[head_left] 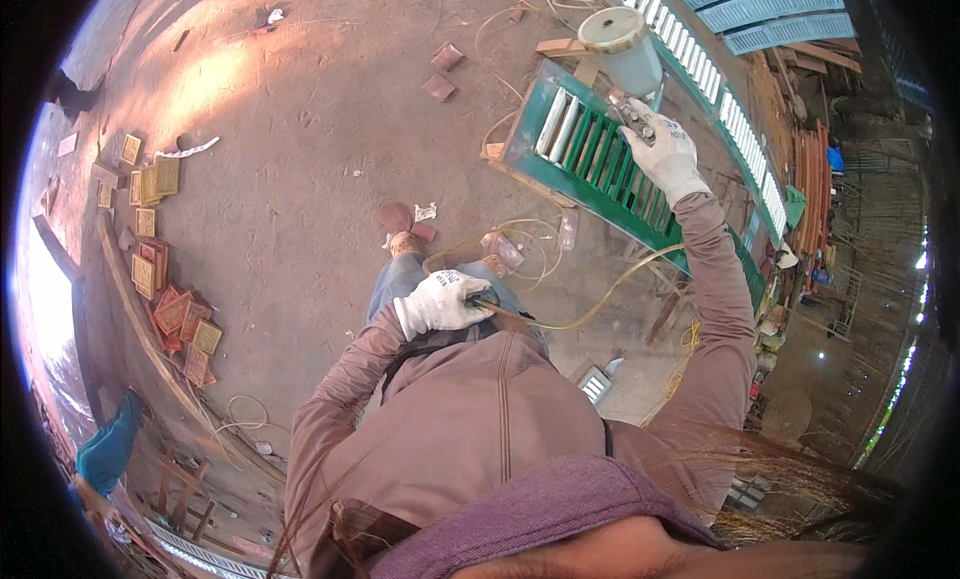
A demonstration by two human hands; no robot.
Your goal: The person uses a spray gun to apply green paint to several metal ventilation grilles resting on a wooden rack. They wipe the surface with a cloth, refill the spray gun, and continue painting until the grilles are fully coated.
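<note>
My right hand [668, 159], in a white work glove, is closed around a metal spray gun [632, 111]. A cloudy, pale paint cup [632, 67] with a round lid sits on the gun's far side. Beneath the gun lies a louvred shutter panel [640, 215], its frame green. Most of its slats are green, while a few at the left end show white. Near my waist, my gloved left hand [440, 305] is closed on a yellowish air hose [590, 321], which runs up toward my right forearm.
Wooden supports [562, 49] show under the panel. A longer shutter with white slats [735, 129] lies to its right, and pale blue shutters [780, 14] are at the far right. Hose loops [545, 249] cross the floor by my feet. Square carved blocks [180, 314] are scattered at left.
</note>
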